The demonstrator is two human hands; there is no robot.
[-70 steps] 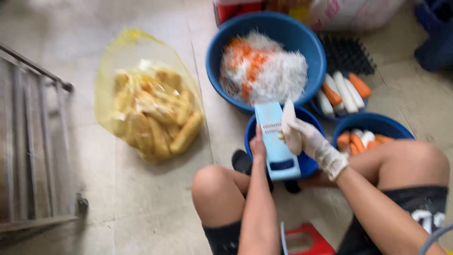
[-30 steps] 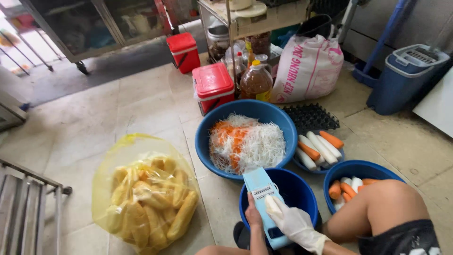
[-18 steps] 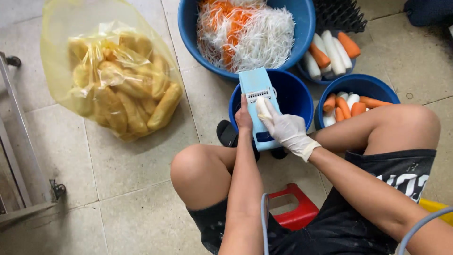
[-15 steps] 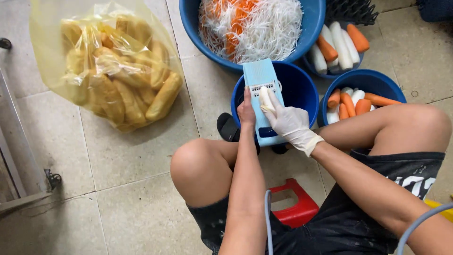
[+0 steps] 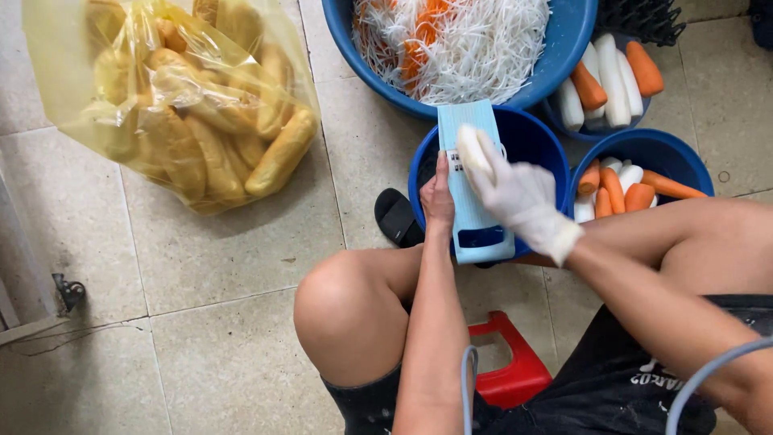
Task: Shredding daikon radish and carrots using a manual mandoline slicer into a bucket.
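Two hands work over the small blue plastic basin [image 5: 531, 141] between our knees. Our bare left hand [image 5: 438, 196] grips the left edge of the light blue plastic slicer board [image 5: 473, 187], fingers wrapped on the rim, propping it at a slant with its top end on the basin's far rim and its lower end toward us. Our right hand [image 5: 519, 196], in a white glove, is closed over a short white radish piece [image 5: 470, 147] and presses it against the upper part of the board.

We judge the main risk to be the size of that radish: it looks like a stub, so our gloved fingertips sit close to the blade zone, and a firm stroke could carry them onto it. The thin glove would give little protection. The board also rests only on the basin rim and our one-handed grip; a hard push could make it skid, tipping the basin on the pale tiled floor [image 5: 225, 266].

Beyond it, the large blue tub of white and orange shreds [image 5: 459, 40] touches the small basin, with another blue basin of peeled carrots and radishes [image 5: 628, 181] just to the right. The yellow plastic bag of bread loaves [image 5: 185, 105] lies well apart on the left.
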